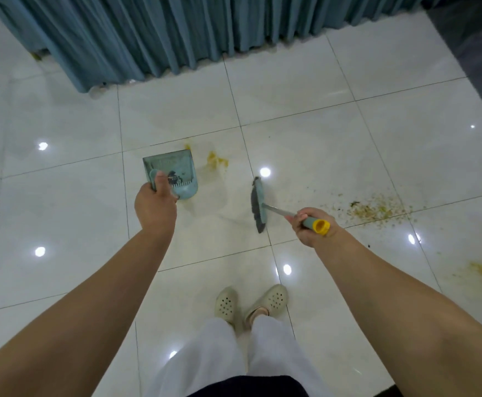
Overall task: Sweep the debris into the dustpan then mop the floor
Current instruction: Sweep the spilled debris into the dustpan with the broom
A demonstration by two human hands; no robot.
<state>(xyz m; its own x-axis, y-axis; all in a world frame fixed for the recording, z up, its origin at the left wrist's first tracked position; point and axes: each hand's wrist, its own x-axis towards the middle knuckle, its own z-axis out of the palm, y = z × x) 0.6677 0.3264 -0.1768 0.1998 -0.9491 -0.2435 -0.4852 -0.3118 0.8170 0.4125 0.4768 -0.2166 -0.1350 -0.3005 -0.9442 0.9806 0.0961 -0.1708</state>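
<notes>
Fingers (pixel 301 217) curled round broom handle (pixel 310 222); left hand (pixel 155 206) grips dustpan (pixel 174 173)

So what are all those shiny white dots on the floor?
In the head view they are glare: lights mirrored in the glossy floor tiles, like the spot near the broom. The wide lens also bends the tile lines and stretches the arms near the edges.

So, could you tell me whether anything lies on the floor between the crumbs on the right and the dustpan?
Only the broom head stands between the crumbs and the dustpan; otherwise bare tile, with a yellow stain beside the pan.
</notes>
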